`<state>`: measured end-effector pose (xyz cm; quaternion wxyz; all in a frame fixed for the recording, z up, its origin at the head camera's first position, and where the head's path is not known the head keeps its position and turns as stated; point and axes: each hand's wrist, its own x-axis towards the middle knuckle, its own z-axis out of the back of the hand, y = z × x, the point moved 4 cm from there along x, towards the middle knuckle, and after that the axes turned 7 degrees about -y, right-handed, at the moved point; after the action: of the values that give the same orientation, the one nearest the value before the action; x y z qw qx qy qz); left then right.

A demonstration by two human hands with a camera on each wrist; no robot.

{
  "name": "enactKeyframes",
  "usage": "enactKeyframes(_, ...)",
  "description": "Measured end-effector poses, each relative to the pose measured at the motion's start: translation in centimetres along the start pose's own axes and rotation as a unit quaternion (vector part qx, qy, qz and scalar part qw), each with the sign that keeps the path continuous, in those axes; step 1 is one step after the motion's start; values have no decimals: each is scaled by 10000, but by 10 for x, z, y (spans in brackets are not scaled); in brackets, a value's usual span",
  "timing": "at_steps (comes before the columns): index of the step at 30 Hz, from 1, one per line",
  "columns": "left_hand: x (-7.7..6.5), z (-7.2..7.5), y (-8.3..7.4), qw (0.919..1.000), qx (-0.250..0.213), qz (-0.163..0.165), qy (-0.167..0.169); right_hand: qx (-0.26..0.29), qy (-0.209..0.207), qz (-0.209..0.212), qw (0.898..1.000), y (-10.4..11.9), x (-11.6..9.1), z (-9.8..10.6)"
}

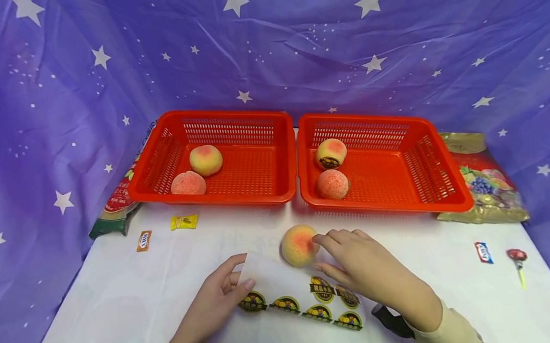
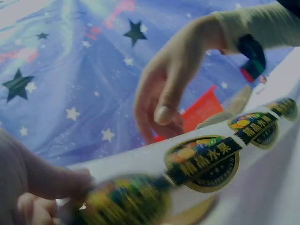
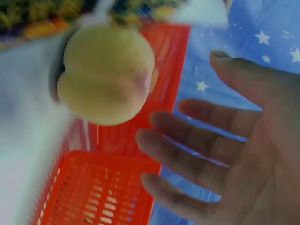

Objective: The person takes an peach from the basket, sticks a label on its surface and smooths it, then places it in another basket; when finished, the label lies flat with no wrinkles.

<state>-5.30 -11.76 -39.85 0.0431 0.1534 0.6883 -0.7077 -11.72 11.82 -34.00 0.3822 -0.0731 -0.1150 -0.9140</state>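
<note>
Head view: peach (image 1: 297, 246) sits just in front of the left end of the right red basket (image 1: 387, 206); sticker sheet (image 1: 296, 293) farther in front. Left hand (image 1: 218, 297) pinches sheet's left end; right hand (image 1: 364, 259) loose beside peach, grasping nothing. Peach probably light, firm, rolls easily: cup its sides. Sheet looks thin, floppy: edges only.
</note>
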Motion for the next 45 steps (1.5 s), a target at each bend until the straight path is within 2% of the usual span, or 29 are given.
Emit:
enactKeyframes(2,1,1,-7,9992,-319,-229,72,379,2,128,9992,5,-2,1)
enactKeyframes(5,2,2,-15,9963,-786,-342,11,843,-18,250,9961,11,-4,4)
enactKeyframes(7,3,3,-19,9938,-1031,-419,-72,955,-120,368,9947,14,-4,7)
enactKeyframes(10,2,5,-24,9893,-1264,-721,-88,855,-323,432,9949,14,-3,9)
enactKeyframes(12,2,6,-26,9862,-1341,-967,-73,770,-422,435,9952,13,-3,9)
enactKeyframes(16,1,8,-27,9832,-1377,-1191,-163,708,-524,429,9952,11,-4,10)
enactKeyframes(25,2,11,-26,9796,-1481,-1353,-131,886,-861,596,9905,11,-1,13)
enactKeyframes(29,3,11,-22,9809,-1433,-1309,-119,900,-805,480,9915,8,-3,13)
enactKeyframes(33,3,10,-15,9837,-1416,-1108,-38,818,-860,350,9923,4,-4,13)
enactKeyframes(38,4,8,-1,9876,-1413,-679,23,698,-992,189,9924,2,-6,13)
enactKeyframes(40,4,8,5,9893,-1401,-401,-26,690,-1034,99,9922,1,-6,13)
enactKeyframes(42,7,10,24,9879,-1501,-380,88,705,-1095,5,9915,-1,-7,13)
enactKeyframes(45,6,11,32,9877,-1522,-320,168,688,-1122,-159,9912,-3,-8,13)
